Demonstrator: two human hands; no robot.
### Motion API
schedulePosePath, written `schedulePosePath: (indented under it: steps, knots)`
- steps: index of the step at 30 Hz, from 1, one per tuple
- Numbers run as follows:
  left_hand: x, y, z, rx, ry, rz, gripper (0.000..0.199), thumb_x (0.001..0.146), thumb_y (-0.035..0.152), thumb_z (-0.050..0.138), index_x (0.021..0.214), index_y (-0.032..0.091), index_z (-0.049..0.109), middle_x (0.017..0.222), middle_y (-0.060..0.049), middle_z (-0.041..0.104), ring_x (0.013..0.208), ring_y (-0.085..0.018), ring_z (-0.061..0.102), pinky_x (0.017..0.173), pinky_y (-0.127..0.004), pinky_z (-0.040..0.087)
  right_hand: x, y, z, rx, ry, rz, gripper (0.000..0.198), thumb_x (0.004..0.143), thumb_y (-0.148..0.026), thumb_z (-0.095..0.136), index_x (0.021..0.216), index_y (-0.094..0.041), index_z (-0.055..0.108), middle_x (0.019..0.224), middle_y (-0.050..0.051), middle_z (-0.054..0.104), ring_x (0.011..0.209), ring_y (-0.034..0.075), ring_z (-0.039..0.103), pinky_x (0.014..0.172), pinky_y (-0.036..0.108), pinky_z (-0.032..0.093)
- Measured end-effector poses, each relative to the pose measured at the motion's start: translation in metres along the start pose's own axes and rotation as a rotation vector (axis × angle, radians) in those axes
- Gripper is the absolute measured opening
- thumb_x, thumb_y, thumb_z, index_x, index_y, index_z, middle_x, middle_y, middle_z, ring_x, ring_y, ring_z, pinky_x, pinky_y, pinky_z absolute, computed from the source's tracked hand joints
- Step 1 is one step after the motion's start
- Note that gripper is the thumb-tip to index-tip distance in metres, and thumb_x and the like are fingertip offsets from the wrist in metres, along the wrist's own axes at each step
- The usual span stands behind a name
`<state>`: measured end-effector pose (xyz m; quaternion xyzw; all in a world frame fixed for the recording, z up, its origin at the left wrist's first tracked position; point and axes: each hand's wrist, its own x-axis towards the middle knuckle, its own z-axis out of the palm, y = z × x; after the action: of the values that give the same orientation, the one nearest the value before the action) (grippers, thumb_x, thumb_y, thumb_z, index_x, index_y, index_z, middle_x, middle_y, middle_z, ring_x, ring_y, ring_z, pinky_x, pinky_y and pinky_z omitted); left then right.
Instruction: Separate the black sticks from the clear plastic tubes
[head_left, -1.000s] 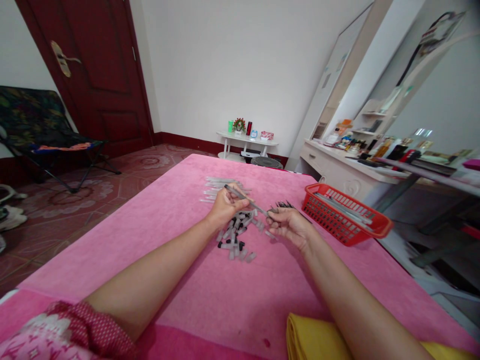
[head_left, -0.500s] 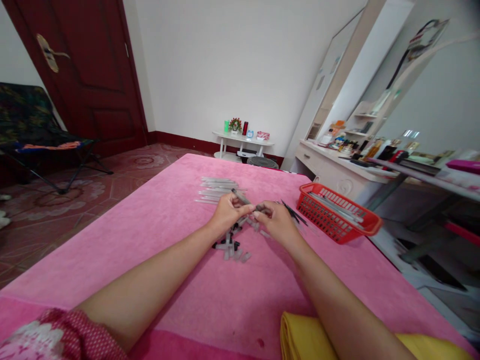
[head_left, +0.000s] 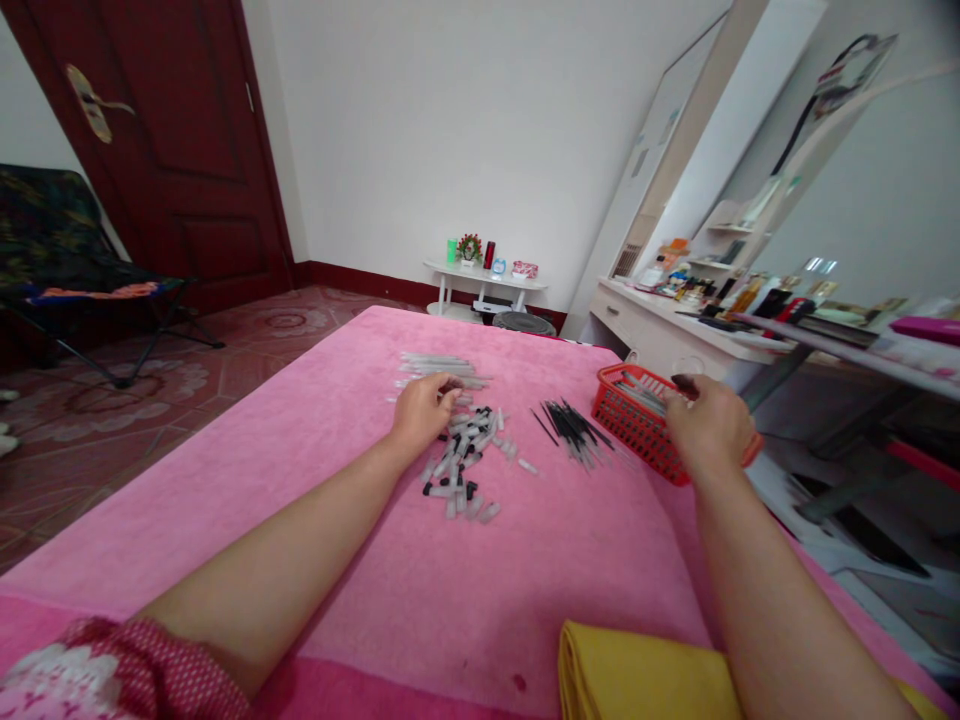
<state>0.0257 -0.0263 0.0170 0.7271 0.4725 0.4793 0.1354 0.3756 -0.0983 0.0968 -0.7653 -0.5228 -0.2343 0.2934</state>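
My right hand (head_left: 709, 425) is over the red plastic basket (head_left: 645, 440), its fingers closed around a slim pen with a dark end (head_left: 684, 383); the rest of the pen is hidden by the hand. My left hand (head_left: 421, 412) rests on the cloth with its fingers curled together, and what they hold, if anything, is hidden. Beside it lies a loose pile of short clear and black pen caps and pieces (head_left: 469, 445). Just beyond are clear pen barrels (head_left: 435, 366) in a row. Thin black-tipped refills (head_left: 574, 428) lie fanned out between the pile and the basket.
A pink cloth (head_left: 337, 620) covers the table. Folded yellow fabric (head_left: 645, 670) lies at the near edge, under my right forearm. To the right stands a dressing table (head_left: 675, 325) with bottles. A folding chair (head_left: 82, 270) and a red door (head_left: 172, 150) are at left.
My hands were together over the pile, holding a grey pen piece. They have parted: the right has moved right to the basket with a pen, the left slightly left. The refills are uncovered.
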Motion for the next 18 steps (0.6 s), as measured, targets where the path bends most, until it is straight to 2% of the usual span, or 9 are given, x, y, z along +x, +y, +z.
schedulePosePath:
  steps: [3, 5, 7, 9, 11, 14, 16, 18]
  knots:
    - [0.002, -0.003, -0.01, 0.221, -0.014, 0.048, 0.02, 0.08, 0.022, 0.052, 0.09, 0.022, 0.07, 0.096, -0.006, 0.071, 0.09, -0.023, 0.062, 0.08, -0.034, 0.048, -0.002, -0.013, 0.004, 0.094, 0.042, 0.027, 0.034, 0.079, -0.033, 0.052, 0.103, -0.016, 0.069, 0.099, 0.015, 0.068, 0.09, 0.029, 0.06, 0.073, 0.038, 0.044]
    - [0.004, -0.007, -0.017, 0.351, -0.071, 0.054, 0.017, 0.077, 0.022, 0.056, 0.087, 0.023, 0.071, 0.092, -0.005, 0.071, 0.092, -0.024, 0.061, 0.082, -0.034, 0.047, -0.006, -0.029, 0.008, 0.208, -0.018, -0.012, 0.031, 0.079, -0.031, 0.052, 0.099, -0.016, 0.07, 0.096, 0.012, 0.069, 0.087, 0.025, 0.061, 0.075, 0.035, 0.044]
    - [0.006, -0.012, -0.021, 0.46, -0.149, 0.043, 0.013, 0.074, 0.027, 0.062, 0.082, 0.025, 0.072, 0.088, -0.005, 0.07, 0.093, -0.024, 0.06, 0.079, -0.032, 0.047, -0.013, -0.047, 0.013, 0.314, -0.14, -0.103, 0.028, 0.078, -0.028, 0.053, 0.094, -0.015, 0.072, 0.092, 0.009, 0.071, 0.083, 0.022, 0.062, 0.076, 0.032, 0.045]
    - [0.007, -0.017, -0.023, 0.528, -0.212, 0.031, 0.013, 0.072, 0.032, 0.065, 0.081, 0.026, 0.073, 0.087, -0.005, 0.07, 0.093, -0.025, 0.059, 0.076, -0.03, 0.048, -0.023, -0.064, 0.019, 0.383, -0.325, -0.186, 0.023, 0.077, -0.026, 0.054, 0.088, -0.016, 0.073, 0.086, 0.007, 0.072, 0.079, 0.019, 0.063, 0.073, 0.029, 0.045]
    - [0.007, -0.021, -0.022, 0.553, -0.248, 0.025, 0.016, 0.072, 0.032, 0.065, 0.084, 0.026, 0.073, 0.088, -0.006, 0.07, 0.093, -0.024, 0.06, 0.076, -0.03, 0.048, -0.035, -0.078, 0.025, 0.428, -0.532, -0.278, 0.02, 0.075, -0.023, 0.057, 0.085, -0.017, 0.073, 0.082, 0.006, 0.072, 0.075, 0.018, 0.064, 0.068, 0.026, 0.045]
    - [0.007, -0.026, -0.02, 0.548, -0.278, 0.015, 0.018, 0.074, 0.029, 0.062, 0.088, 0.026, 0.073, 0.092, -0.005, 0.07, 0.095, -0.023, 0.06, 0.078, -0.029, 0.047, -0.052, -0.092, 0.032, 0.421, -0.763, -0.402, 0.014, 0.069, -0.021, 0.064, 0.078, -0.018, 0.074, 0.076, 0.004, 0.072, 0.069, 0.016, 0.063, 0.064, 0.024, 0.044]
    - [0.007, -0.027, -0.018, 0.547, -0.295, 0.022, 0.019, 0.075, 0.026, 0.06, 0.088, 0.025, 0.073, 0.094, -0.006, 0.07, 0.096, -0.023, 0.06, 0.079, -0.029, 0.047, -0.057, -0.095, 0.033, 0.377, -0.848, -0.441, 0.012, 0.068, -0.024, 0.067, 0.075, -0.018, 0.073, 0.074, 0.004, 0.072, 0.067, 0.016, 0.063, 0.062, 0.024, 0.042]
    - [0.006, -0.026, -0.017, 0.565, -0.308, 0.042, 0.02, 0.075, 0.025, 0.059, 0.089, 0.024, 0.073, 0.094, -0.007, 0.07, 0.096, -0.023, 0.06, 0.08, -0.03, 0.047, -0.058, -0.096, 0.032, 0.307, -0.832, -0.415, 0.012, 0.07, -0.026, 0.066, 0.076, -0.019, 0.073, 0.076, 0.004, 0.072, 0.069, 0.016, 0.063, 0.062, 0.023, 0.042]
